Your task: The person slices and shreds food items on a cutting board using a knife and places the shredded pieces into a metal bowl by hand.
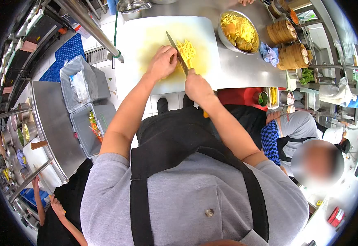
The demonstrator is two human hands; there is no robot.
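Note:
My right hand (198, 87) is closed round the handle of a kitchen knife (177, 50), whose blade points away from me across the white cutting board (136, 39). Along the blade's right side lies a small pile of thin yellow strips (188, 50). Close on the left of the blade, my left hand (162, 62) rests on the board with its fingers curled in; whatever may be under the fingertips is hidden. Wet yellow stains spread over the board around both hands. To the right stands a metal bowl (227, 44) full of yellow strips and larger yellow-brown pieces.
A crumpled blue cloth (269, 54) and bamboo steamers (293, 56) sit right of the bowl. Grey plastic bins (70, 71) stand low on the left. A co-worker (296, 125) is close on my right; another person's hand (58, 206) shows at lower left. A metal pole (90, 26) rises beside the board.

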